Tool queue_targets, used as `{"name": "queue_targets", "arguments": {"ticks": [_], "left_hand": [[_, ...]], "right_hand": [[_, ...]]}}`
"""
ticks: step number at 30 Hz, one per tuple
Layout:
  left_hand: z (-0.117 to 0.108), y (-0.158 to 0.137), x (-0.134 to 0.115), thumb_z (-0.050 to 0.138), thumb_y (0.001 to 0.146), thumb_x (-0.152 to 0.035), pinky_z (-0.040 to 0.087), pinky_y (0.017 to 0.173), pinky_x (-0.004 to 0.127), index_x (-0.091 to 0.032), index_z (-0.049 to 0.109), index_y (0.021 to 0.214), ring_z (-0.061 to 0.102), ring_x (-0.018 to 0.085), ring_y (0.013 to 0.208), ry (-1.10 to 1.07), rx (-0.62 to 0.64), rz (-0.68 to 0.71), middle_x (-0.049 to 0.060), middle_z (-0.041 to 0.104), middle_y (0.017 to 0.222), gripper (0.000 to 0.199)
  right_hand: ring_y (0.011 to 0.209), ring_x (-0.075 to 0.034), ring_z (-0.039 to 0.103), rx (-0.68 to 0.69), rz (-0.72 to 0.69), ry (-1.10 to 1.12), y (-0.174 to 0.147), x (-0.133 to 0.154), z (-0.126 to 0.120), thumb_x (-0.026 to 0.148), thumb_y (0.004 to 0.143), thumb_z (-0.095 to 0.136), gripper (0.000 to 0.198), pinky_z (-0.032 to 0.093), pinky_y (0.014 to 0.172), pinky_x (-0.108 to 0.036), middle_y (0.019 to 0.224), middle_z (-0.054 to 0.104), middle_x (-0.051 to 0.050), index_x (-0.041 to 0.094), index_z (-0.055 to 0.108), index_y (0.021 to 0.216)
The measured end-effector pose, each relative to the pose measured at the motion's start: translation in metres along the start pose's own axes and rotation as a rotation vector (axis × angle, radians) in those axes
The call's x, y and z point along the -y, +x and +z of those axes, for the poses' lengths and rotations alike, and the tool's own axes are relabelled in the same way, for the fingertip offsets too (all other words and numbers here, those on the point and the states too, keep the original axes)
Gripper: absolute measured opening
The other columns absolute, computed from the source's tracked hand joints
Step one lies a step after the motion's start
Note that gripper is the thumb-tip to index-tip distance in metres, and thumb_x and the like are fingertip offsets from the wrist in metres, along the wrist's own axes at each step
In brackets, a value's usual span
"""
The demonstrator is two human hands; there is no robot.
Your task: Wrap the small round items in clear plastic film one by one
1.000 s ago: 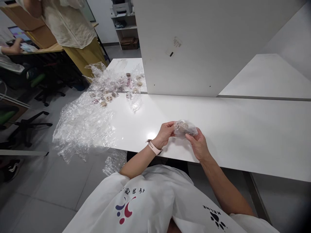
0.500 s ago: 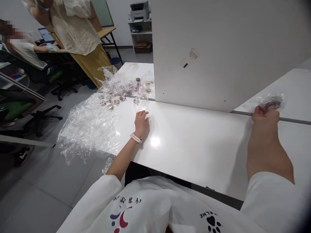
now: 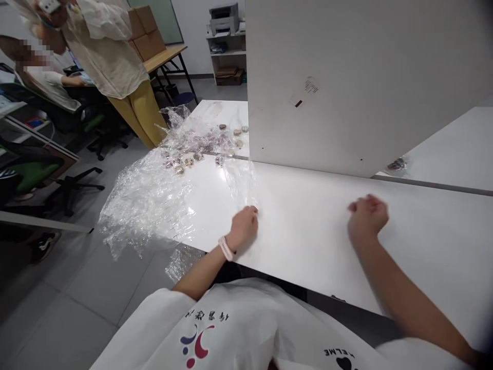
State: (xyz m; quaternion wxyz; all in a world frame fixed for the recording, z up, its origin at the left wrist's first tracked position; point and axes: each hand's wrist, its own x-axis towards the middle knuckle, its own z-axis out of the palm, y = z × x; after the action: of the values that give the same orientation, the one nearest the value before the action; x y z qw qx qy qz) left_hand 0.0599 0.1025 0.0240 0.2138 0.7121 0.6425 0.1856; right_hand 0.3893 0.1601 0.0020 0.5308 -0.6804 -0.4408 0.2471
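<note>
At a long white table [image 3: 308,226], a worker's left hand [image 3: 244,227] draws a clear plastic bag [image 3: 242,181] toward the near edge, fingertips closed on its near end, while the bag's other end reaches back to the wrapping. The right hand [image 3: 368,216] is raised over the bare surface, fingers curled and blurred by motion; nothing can be made out in its grasp, and whether the fingertips meet cannot be told. Half a second ago that hand was holding a wrapped bundle [image 3: 397,164] at the far right; now the bundle sits alone there, just beyond the right edge of an upright white panel [image 3: 327,87], and the hand has come back toward the middle. The left hand, then at the bag's edge, has since pulled it nearer the worker. The change suggests that one bundle is set aside and handling has passed to another. A small dark piece [image 3: 219,161] shows at the bag's far end, though whether inside or beneath it is unclear. To the left, crumpled plastic wrap [image 3: 144,198] spills over the table's edge, with small brownish pieces [image 3: 179,169] lying along it, near a standing co-worker in yellow trousers [image 3: 144,113].
</note>
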Motion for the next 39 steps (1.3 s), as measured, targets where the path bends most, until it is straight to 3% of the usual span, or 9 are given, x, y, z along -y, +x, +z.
{"name": "queue_targets", "arguments": {"ticks": [7, 13, 15, 20, 25, 29, 33, 36, 39], "left_hand": [[-0.007, -0.083, -0.075, 0.058, 0.091, -0.036, 0.051, 0.067, 0.030, -0.021, 0.066, 0.116, 0.065, 0.018, 0.075, -0.514, 0.440, 0.342, 0.006, 0.072, 0.094, 0.030], [-0.028, -0.038, -0.038, 0.059, 0.092, -0.032, 0.052, 0.090, 0.036, -0.023, 0.057, 0.120, 0.058, 0.023, 0.115, -0.588, -0.403, -0.165, 0.011, 0.061, 0.122, 0.030], [-0.029, -0.010, -0.022, 0.070, 0.086, -0.030, 0.053, 0.088, 0.035, -0.024, 0.044, 0.134, 0.056, 0.024, 0.120, -0.771, -0.453, -0.409, 0.014, 0.051, 0.136, 0.055], [-0.038, 0.018, -0.016, 0.077, 0.077, -0.023, 0.046, 0.051, 0.019, -0.015, 0.055, 0.109, 0.059, 0.009, 0.060, -1.370, -0.173, -0.666, 0.002, 0.062, 0.083, 0.040], [-0.031, -0.066, -0.015, 0.080, 0.071, -0.027, 0.022, 0.037, 0.014, -0.018, 0.052, 0.083, 0.035, 0.002, 0.037, -1.297, -0.054, -0.616, -0.011, 0.044, 0.052, 0.032], [-0.031, -0.137, -0.007, 0.069, 0.080, -0.055, 0.026, 0.036, 0.017, -0.016, 0.059, 0.085, 0.045, 0.006, 0.037, -0.976, 0.607, -0.490, -0.001, 0.061, 0.056, 0.040], [-0.064, -0.151, -0.010, 0.059, 0.087, -0.058, 0.041, 0.045, 0.021, -0.014, 0.067, 0.075, 0.054, 0.009, 0.046, -0.653, 0.579, -0.237, 0.004, 0.068, 0.065, 0.046], [-0.095, -0.125, -0.008, 0.056, 0.091, -0.054, 0.049, 0.056, 0.023, -0.016, 0.070, 0.083, 0.061, 0.012, 0.061, -0.570, 0.335, -0.081, 0.004, 0.070, 0.074, 0.040], [-0.113, -0.070, 0.010, 0.053, 0.095, -0.045, 0.053, 0.069, 0.029, -0.019, 0.070, 0.102, 0.065, 0.016, 0.079, -0.333, -0.052, -0.019, 0.006, 0.072, 0.093, 0.032]], "right_hand": [[0.084, -0.020, 0.070, 0.693, 0.490, 0.328, -0.146, 0.047, 0.020, 0.051, 0.073, 0.077, 0.083, 0.059, 0.067, -0.033, 0.107, 0.069, -0.005, 0.032, 0.040, 0.145], [0.046, -0.002, 0.038, 0.661, 0.517, 0.447, -0.160, 0.044, -0.004, 0.041, 0.070, 0.082, 0.053, 0.033, 0.038, -0.019, 0.089, 0.064, 0.002, 0.029, 0.066, 0.119], [0.045, -0.001, 0.032, 0.662, 0.524, 0.487, -0.159, 0.043, -0.019, 0.040, 0.070, 0.082, 0.044, 0.027, 0.037, -0.018, 0.093, 0.064, 0.001, 0.030, 0.069, 0.111], [0.045, 0.000, 0.028, 0.671, 0.436, 0.343, -0.143, 0.044, -0.058, 0.045, 0.069, 0.081, 0.037, 0.022, 0.038, -0.020, 0.094, 0.066, -0.002, 0.028, 0.073, 0.101], [0.057, -0.012, 0.050, 0.536, 0.176, -0.250, -0.104, 0.012, -0.124, 0.055, 0.078, 0.067, 0.035, 0.040, 0.049, -0.029, 0.093, 0.071, -0.006, 0.029, 0.076, 0.099], [0.091, -0.040, 0.064, 0.188, -0.228, -0.806, -0.094, 0.007, -0.157, 0.049, 0.086, 0.054, 0.029, 0.047, 0.069, -0.058, 0.097, 0.070, -0.011, 0.030, 0.075, 0.088], [0.127, -0.040, 0.051, -0.031, -0.534, -0.784, -0.119, 0.036, -0.115, 0.039, 0.098, 0.040, 0.037, 0.039, 0.102, -0.063, 0.125, 0.063, -0.013, 0.026, 0.065, 0.122], [0.123, -0.028, 0.057, 0.377, -0.681, -0.630, -0.144, 0.044, -0.046, 0.043, 0.101, 0.036, 0.041, 0.046, 0.103, -0.050, 0.128, 0.064, -0.009, 0.026, 0.059, 0.131], [0.145, -0.031, 0.035, 0.757, -0.735, -0.727, -0.151, 0.032, 0.015, 0.055, 0.101, 0.032, 0.054, 0.034, 0.114, -0.055, 0.156, 0.039, -0.007, 0.030, 0.046, 0.146]]}}
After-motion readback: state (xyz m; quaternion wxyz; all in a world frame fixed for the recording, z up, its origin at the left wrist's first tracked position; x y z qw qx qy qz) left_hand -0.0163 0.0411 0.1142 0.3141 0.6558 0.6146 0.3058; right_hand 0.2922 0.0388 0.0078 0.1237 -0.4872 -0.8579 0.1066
